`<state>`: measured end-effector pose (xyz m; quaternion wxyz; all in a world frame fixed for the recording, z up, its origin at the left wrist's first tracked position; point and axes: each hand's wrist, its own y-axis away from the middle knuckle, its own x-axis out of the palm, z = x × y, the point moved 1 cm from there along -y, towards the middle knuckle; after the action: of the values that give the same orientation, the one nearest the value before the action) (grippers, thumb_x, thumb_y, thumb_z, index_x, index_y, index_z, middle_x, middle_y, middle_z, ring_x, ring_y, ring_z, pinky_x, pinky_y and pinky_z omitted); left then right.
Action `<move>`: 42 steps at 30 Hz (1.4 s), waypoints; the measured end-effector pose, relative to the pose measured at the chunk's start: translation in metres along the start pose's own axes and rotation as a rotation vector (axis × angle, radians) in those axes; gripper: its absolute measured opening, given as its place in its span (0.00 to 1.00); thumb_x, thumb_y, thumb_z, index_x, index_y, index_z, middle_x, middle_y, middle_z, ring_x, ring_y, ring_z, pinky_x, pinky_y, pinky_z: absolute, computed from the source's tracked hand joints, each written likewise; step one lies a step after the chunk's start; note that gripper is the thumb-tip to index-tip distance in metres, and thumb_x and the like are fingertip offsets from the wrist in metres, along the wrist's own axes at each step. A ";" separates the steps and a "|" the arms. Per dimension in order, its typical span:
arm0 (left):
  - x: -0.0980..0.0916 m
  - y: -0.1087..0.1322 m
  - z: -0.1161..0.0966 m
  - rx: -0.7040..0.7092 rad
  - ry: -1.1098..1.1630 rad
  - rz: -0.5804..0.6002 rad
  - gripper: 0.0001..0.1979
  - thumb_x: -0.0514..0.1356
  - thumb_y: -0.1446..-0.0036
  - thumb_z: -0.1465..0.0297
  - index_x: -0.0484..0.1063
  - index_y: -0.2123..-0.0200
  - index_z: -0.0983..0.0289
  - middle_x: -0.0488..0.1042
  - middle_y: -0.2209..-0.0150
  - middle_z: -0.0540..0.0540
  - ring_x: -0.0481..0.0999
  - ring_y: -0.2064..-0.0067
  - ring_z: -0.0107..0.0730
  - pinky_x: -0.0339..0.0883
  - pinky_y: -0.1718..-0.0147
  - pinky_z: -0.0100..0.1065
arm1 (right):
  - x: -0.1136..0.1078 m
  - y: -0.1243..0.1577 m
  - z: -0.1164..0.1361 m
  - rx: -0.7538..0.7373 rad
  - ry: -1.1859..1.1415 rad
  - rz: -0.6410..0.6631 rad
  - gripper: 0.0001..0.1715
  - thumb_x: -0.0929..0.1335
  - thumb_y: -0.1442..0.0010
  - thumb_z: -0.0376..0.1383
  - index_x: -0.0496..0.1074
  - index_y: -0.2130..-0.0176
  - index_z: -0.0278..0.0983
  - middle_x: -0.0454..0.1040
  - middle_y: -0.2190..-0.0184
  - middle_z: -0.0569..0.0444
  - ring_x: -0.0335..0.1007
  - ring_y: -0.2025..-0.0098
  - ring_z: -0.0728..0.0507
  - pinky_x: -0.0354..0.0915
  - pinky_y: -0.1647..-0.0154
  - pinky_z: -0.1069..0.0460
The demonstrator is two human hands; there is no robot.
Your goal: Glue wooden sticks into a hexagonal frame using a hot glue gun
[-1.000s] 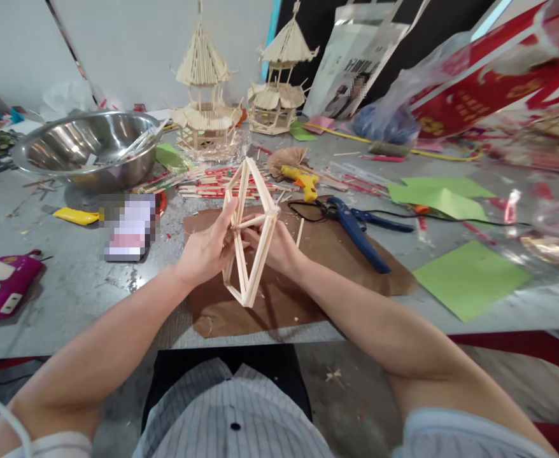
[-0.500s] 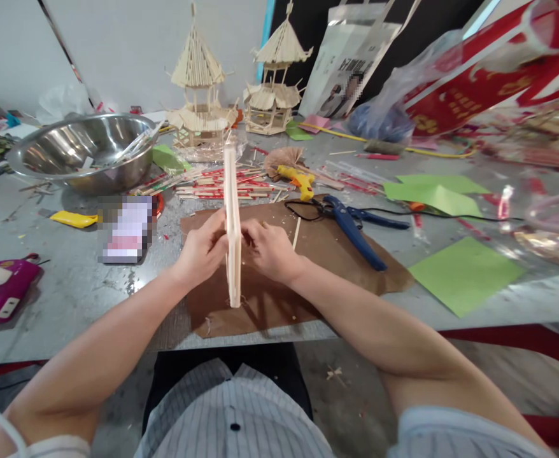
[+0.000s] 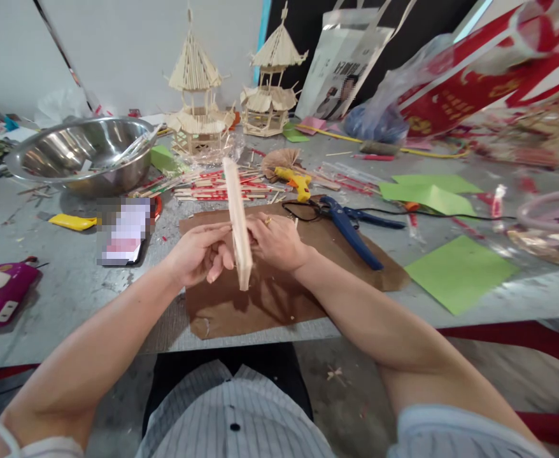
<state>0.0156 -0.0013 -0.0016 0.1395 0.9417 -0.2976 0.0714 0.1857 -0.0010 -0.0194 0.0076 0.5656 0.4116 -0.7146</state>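
Note:
Between my hands stands a flat panel of pale wooden sticks (image 3: 238, 222), seen nearly edge-on and tilted, its top leaning left. My right hand (image 3: 277, 242), with a ring on one finger, grips the panel's right side; its fingertips are partly hidden. On the other side my left hand (image 3: 203, 251) has loosely bent fingers spread apart, the uppermost ones reaching the panel's edge. Below both hands lies a brown sheet (image 3: 260, 308) on the table. Blue-handled pliers (image 3: 351, 232) rest on this sheet to the right of my right hand.
A steel bowl (image 3: 79, 156), a yellow cutter (image 3: 72, 221) and a phone (image 3: 127, 232) are at left. Behind my hands lie red-and-pale sticks (image 3: 212, 187) and a yellow glue gun (image 3: 296, 181). Two stick pagodas (image 3: 198, 121) stand farther back. Green paper (image 3: 461, 273) lies right.
The panel has tilted, its lower end swinging right and toward a more slanted pose. My left hand's fingers have loosened from it. My right hand has turned, knuckles now upward.

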 end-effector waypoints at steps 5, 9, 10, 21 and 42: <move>-0.006 0.000 -0.001 0.240 -0.644 -0.331 0.15 0.54 0.49 0.69 0.73 0.59 0.67 0.70 0.82 0.50 0.65 0.84 0.25 0.60 0.84 0.28 | 0.010 -0.002 -0.011 0.334 -0.550 -0.112 0.13 0.59 0.43 0.38 0.70 0.67 0.35 0.73 0.71 0.50 0.69 0.70 0.46 0.65 0.68 0.51; -0.014 0.000 -0.001 0.667 -1.209 -0.506 0.22 0.54 0.54 0.77 0.70 0.53 0.62 0.74 0.61 0.55 0.73 0.59 0.35 0.67 0.59 0.36 | 0.014 -0.007 -0.008 0.595 -1.094 -0.031 0.09 0.62 0.46 0.38 0.67 0.70 0.36 0.71 0.77 0.55 0.68 0.76 0.48 0.66 0.73 0.51; -0.016 0.000 0.000 0.730 -1.268 -0.478 0.26 0.54 0.55 0.79 0.67 0.50 0.62 0.72 0.55 0.56 0.71 0.53 0.37 0.66 0.54 0.38 | 0.013 -0.008 -0.006 0.636 -1.172 -0.001 0.08 0.63 0.48 0.38 0.67 0.71 0.36 0.70 0.79 0.56 0.68 0.77 0.48 0.66 0.74 0.51; -0.020 -0.002 0.003 0.871 -1.429 -0.056 0.33 0.55 0.44 0.71 0.47 0.37 0.55 0.61 0.41 0.59 0.67 0.45 0.40 0.67 0.52 0.38 | 0.001 -0.013 0.009 0.678 -1.433 0.062 0.18 0.70 0.56 0.47 0.65 0.72 0.36 0.70 0.82 0.58 0.67 0.81 0.49 0.65 0.80 0.53; 0.008 0.006 0.000 0.409 -0.316 -0.060 0.19 0.61 0.49 0.60 0.73 0.57 0.65 0.71 0.77 0.50 0.66 0.81 0.21 0.60 0.83 0.25 | -0.001 0.000 0.006 -0.052 -0.344 -0.168 0.02 0.60 0.43 0.34 0.61 0.69 0.39 0.71 0.75 0.54 0.67 0.74 0.49 0.61 0.72 0.54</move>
<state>0.0184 -0.0104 0.0011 -0.0999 0.9583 -0.2670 -0.0223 0.1815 -0.0056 -0.0184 0.0327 0.3984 0.4683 -0.7880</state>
